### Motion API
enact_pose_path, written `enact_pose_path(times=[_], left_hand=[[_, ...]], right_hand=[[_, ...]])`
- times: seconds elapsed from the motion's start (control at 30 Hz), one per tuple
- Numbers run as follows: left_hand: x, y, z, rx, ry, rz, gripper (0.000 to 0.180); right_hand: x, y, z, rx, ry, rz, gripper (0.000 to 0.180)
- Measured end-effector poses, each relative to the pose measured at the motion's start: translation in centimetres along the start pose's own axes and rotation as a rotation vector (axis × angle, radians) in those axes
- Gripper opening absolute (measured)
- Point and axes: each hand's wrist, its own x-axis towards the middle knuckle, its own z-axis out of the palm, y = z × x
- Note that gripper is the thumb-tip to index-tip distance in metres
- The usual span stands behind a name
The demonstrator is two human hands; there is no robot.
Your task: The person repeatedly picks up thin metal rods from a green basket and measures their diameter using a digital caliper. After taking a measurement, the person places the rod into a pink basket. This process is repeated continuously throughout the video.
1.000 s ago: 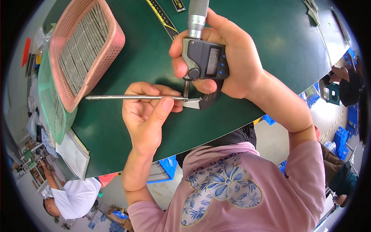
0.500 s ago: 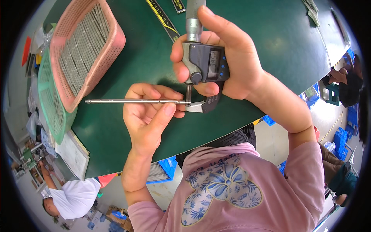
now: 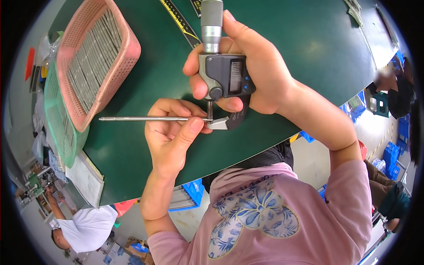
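My left hand (image 3: 174, 132) pinches a thin metal rod (image 3: 141, 118) held level, its long end pointing left over the green table (image 3: 287, 39). The rod's right end sits in the jaws of a digital micrometer (image 3: 225, 79). My right hand (image 3: 251, 75) grips the micrometer's grey body upright, thumb on the left side near its knob, the metal thimble sticking up above my fingers.
A pink basket (image 3: 95, 57) full of similar metal rods stands at the left, resting on a green basket (image 3: 62, 132). A black and yellow ruler (image 3: 181, 22) lies at the table's far side. A white pad (image 3: 86, 179) sits at the left edge. Other people are at the lower left and far right.
The micrometer and both hands have shifted only slightly; the rod stays clamped in the jaws.
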Motion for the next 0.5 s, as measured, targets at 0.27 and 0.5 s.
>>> enact_pose_path(times=[0.27,0.5], left_hand=[[0.04,0.09,-0.24,-0.027,-0.098,0.035,0.02],[0.14,-0.08,-0.54,-0.013,-0.156,0.05,0.022]], right_hand=[[0.14,-0.04,-0.4,0.107,-0.028,0.07,0.06],[0.12,0.04,-0.33,0.061,-0.022,0.042,0.059]])
